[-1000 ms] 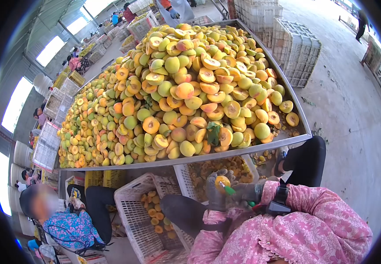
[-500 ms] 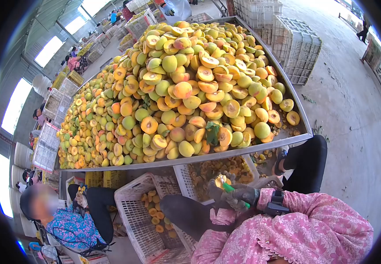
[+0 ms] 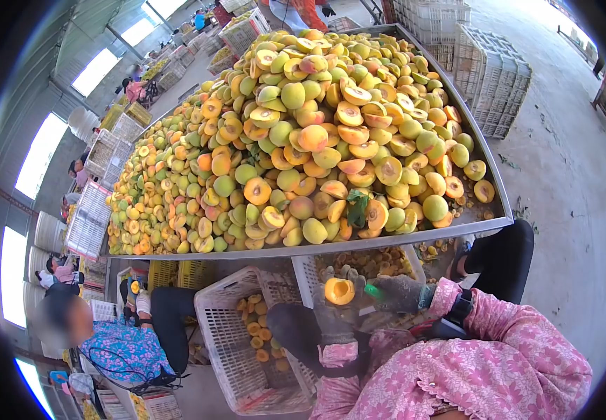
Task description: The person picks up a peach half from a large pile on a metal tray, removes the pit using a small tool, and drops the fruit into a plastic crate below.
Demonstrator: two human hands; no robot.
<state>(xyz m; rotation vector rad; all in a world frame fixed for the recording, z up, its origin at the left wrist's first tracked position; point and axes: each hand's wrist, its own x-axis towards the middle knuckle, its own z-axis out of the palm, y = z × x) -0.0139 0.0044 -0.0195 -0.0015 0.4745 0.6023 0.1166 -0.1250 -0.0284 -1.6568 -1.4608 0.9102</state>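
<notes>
My left hand (image 3: 334, 318), in a grey glove, is closed around a yellow peach half (image 3: 339, 291) whose cut face and smooth hollow point up at me. Just to its right, my right hand (image 3: 402, 294), gloved too, grips a green-handled tool (image 3: 373, 291); its working end is hard to make out. Beneath the hands stands a white crate (image 3: 304, 274) with pits and scraps in it. Left of my knee, a larger pale crate (image 3: 215, 336) holds several peach halves (image 3: 257, 325).
A metal-rimmed table (image 3: 317, 250) in front bears a large heap of peaches (image 3: 303, 140), many halved. At left, a co-worker in a blue patterned top (image 3: 124, 350) sits with fruit in hand. Stacked crates (image 3: 492, 80) stand at the back right.
The tool has come away from the fruit toward the right, and the peach half now shows its hollow to me. My hands are farther apart. The view has shifted slightly.
</notes>
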